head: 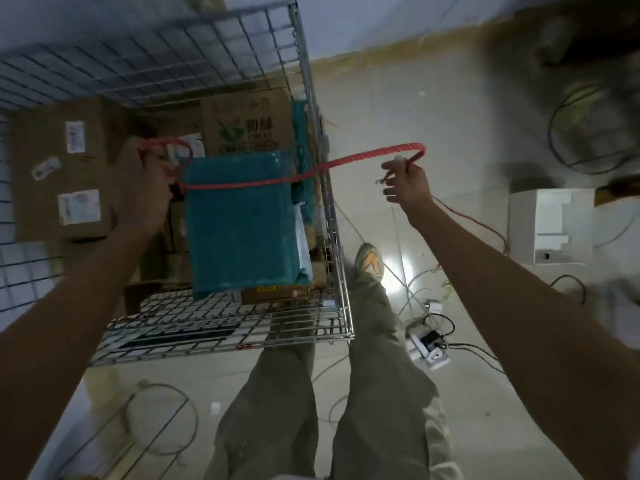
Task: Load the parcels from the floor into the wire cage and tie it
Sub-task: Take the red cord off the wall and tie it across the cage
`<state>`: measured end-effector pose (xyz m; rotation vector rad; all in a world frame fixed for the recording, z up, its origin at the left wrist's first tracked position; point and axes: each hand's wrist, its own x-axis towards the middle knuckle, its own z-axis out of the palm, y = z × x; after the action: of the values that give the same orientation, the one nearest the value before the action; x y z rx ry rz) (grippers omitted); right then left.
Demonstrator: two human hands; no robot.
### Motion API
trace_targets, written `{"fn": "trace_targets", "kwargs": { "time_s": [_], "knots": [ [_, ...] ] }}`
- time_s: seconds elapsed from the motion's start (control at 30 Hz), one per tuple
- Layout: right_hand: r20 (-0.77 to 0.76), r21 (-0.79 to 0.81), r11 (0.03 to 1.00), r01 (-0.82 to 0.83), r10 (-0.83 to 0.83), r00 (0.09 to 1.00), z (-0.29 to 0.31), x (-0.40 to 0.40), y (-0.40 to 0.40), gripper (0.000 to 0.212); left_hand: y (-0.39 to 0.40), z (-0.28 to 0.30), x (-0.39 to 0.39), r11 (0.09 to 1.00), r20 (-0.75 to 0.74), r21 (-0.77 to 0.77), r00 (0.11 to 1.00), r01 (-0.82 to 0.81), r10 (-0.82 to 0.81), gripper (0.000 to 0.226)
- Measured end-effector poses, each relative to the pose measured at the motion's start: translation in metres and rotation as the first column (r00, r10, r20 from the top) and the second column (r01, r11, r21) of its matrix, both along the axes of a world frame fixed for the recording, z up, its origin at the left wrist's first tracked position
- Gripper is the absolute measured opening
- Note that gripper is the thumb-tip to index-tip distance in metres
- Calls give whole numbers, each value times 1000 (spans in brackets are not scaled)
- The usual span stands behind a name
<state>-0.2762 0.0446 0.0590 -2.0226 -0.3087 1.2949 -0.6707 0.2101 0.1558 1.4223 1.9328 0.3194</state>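
The wire cage (332,237) stands on the left, filled with parcels: a teal wrapped parcel (240,230) on top, a brown carton with labels (52,168) at the left, and a printed carton (247,123) behind. A red rope (346,162) runs across the teal parcel. My left hand (145,188) grips one part of the rope over the cage. My right hand (407,181) holds the other part out to the right of the cage; the rope loops over it and trails down past my forearm.
My legs and a shoe (369,261) stand just right of the cage front. Cables and a white power strip (427,344) lie on the tiled floor. A white foam block (550,230) sits at the right. A wire loop (162,417) lies at the bottom left.
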Motion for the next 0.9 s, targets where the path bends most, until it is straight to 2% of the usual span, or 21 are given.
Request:
{"fn": "trace_targets", "kwargs": {
  "time_s": [0.07,0.17,0.27,0.37,0.47,0.57,0.77,0.9],
  "knots": [
    [-103,40,997,62,-57,993,-22,-7,2,45,-7,-8,27,1000,-58,8,998,16,-16,34],
    [-187,57,996,70,-58,981,-59,-18,1,50,-23,1,87,995,-159,54,984,89,-79,28],
    [-284,88,992,88,-60,957,-88,-26,0,49,-23,-27,107,961,-290,152,940,231,-180,32],
    [-402,111,987,112,-59,914,-109,-29,2,43,-19,-54,121,919,-316,244,921,311,-228,29],
    [-499,132,983,131,-48,866,-123,-31,2,42,-26,-68,139,902,-324,235,904,362,-279,23],
    [-531,116,981,156,-71,844,-124,-30,4,44,-31,-74,145,882,-410,201,855,426,-319,29],
    [-619,58,958,282,-187,763,-119,-36,2,48,-36,-81,140,874,-234,239,899,423,-371,33],
    [-731,-78,943,322,-274,625,-114,-43,1,19,-38,-74,137,885,-228,238,909,400,-349,32]
  ]
}}
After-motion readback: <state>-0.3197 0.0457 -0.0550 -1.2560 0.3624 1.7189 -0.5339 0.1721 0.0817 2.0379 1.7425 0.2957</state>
